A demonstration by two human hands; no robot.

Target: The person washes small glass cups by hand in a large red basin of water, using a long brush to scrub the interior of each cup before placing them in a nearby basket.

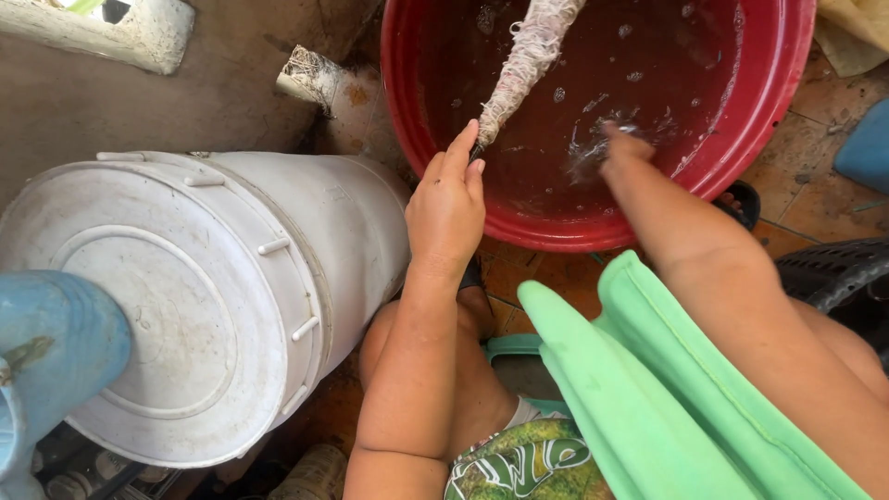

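Observation:
A large red basin (519, 227) holds dark reddish water with bubbles. A twisted whitish cloth (528, 56) hangs down into the basin, its lower end meeting my left hand (447, 208) at the basin's near rim. My left fingers pinch the cloth's tip. My right hand (622, 146) is dipped in the water near the middle of the basin, splashing; its fingers are blurred and partly under water. Whether it holds anything cannot be told.
A big white plastic drum with a lid (185, 296) lies at the left, touching my left forearm side. A blue object (46, 343) overlaps it at far left. A green cloth (648, 389) drapes my lap. Black basket (843, 278) at right. Tiled floor (815, 194).

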